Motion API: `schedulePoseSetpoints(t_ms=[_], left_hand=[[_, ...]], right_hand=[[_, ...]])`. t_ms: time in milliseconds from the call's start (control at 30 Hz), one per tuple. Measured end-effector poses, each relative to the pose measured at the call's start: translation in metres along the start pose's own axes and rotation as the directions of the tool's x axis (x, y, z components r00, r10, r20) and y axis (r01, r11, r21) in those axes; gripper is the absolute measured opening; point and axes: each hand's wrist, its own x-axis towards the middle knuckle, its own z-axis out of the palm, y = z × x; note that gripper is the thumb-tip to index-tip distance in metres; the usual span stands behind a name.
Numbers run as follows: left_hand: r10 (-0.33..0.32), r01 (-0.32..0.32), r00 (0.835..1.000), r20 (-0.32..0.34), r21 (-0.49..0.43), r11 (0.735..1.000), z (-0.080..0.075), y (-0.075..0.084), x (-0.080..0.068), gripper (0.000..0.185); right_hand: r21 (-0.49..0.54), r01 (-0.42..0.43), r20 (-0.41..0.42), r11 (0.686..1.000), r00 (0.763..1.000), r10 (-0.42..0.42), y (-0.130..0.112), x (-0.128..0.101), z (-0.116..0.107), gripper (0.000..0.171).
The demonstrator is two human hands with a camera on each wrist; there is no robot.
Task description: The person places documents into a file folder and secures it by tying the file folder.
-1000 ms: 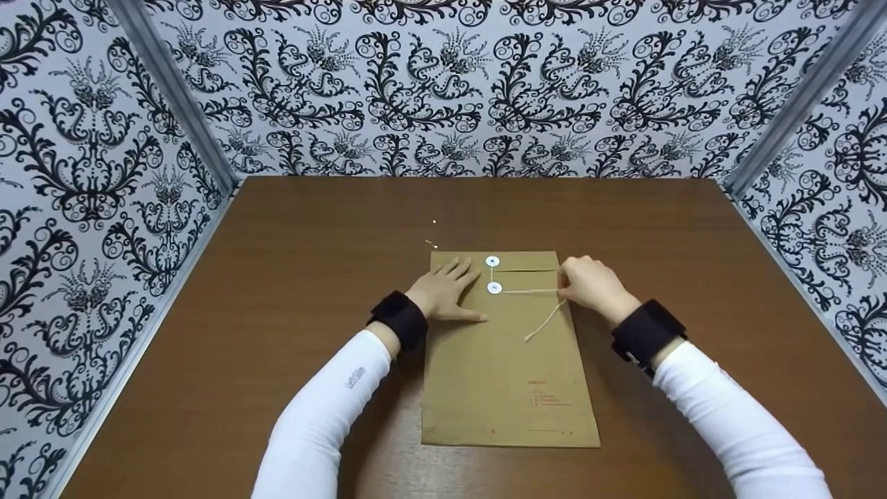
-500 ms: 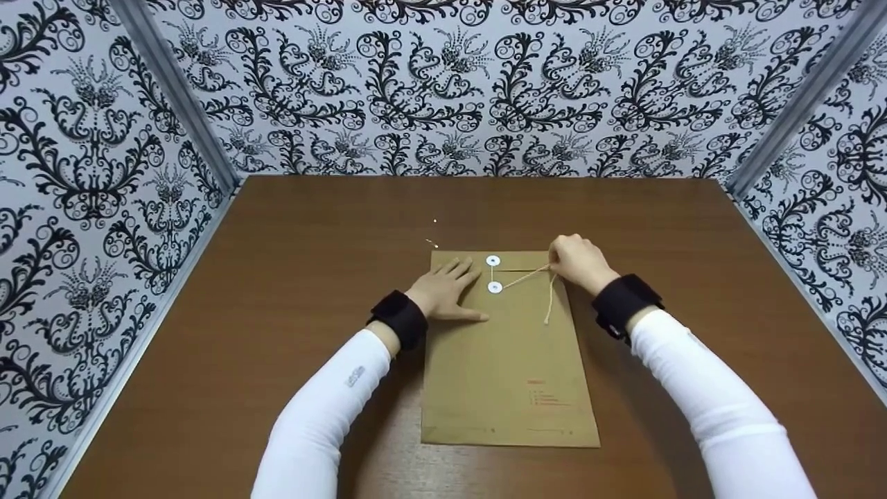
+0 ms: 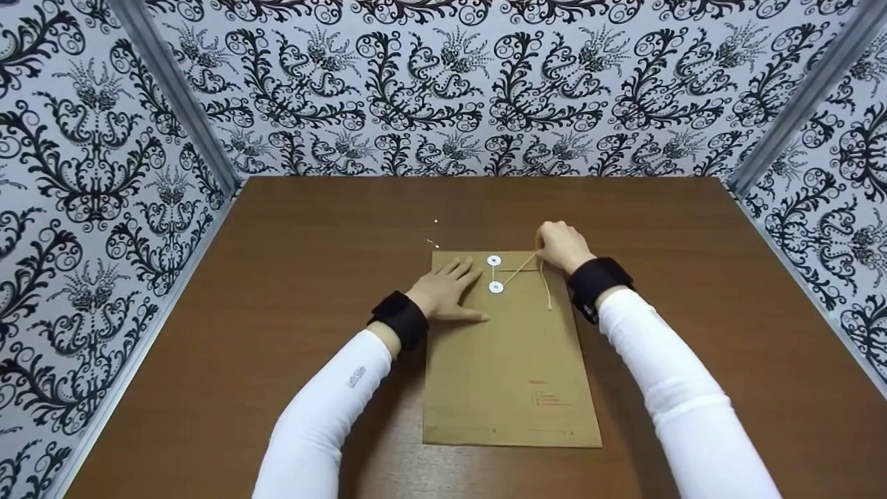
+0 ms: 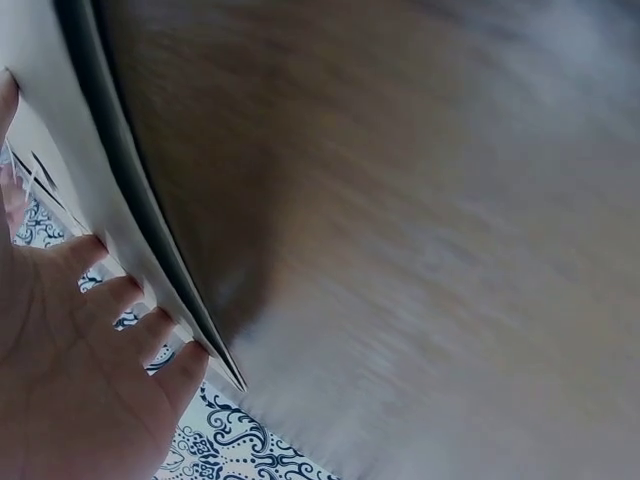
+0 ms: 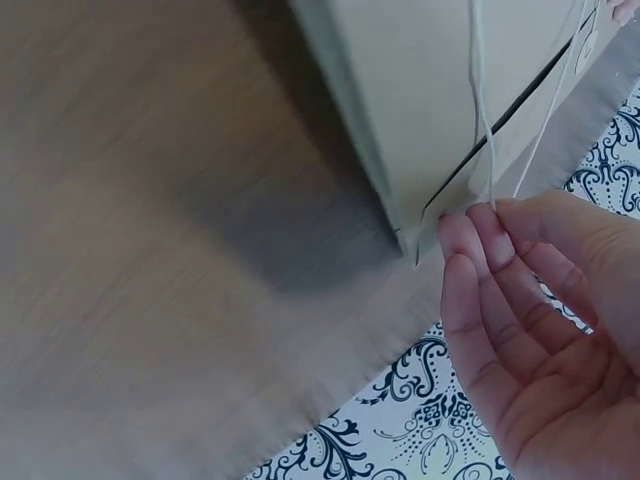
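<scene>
A brown kraft paper envelope [image 3: 509,367] lies flat on the table, its flap end away from me. Two white button discs sit near the top, one on the flap [image 3: 516,261] and one just below it. My left hand [image 3: 447,291] rests on the upper left of the envelope with straight, spread fingers. Between thumb and fingertips my right hand [image 3: 563,246] pinches a pale string [image 3: 520,271] over the upper right corner. From the lower disc the string runs taut up to that pinch, and its loose end hangs down over the paper. The left wrist view shows fingertips along the envelope's edge [image 4: 130,190].
The brown wooden table [image 3: 312,229] is enclosed by black-and-white patterned walls [image 3: 450,90] at the back and sides. Tiny white scraps [image 3: 433,243] lie just beyond the envelope's upper left corner.
My right hand has moved away from me and to the left with the string, so the string now slants upward from the lower disc instead of running sideways. The left hand stays put.
</scene>
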Motion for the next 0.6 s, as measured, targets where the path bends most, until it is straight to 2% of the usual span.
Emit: schedulePoseSetpoints(t_ms=[300,600], left_hand=[[-0.004,0.004,1.000,0.010,0.003,1.000,0.000,-0.001,0.001,0.095],[0.012,-0.012,1.000,-0.012,-0.012,1.000,-0.001,-0.001,-0.001,0.095]], right_hand=[[-0.016,-0.007,-0.011,1.000,1.000,0.007,-0.015,0.020,0.009,0.015],[-0.039,0.035,-0.042,0.999,0.998,-0.037,-0.033,0.032,0.013,0.015]])
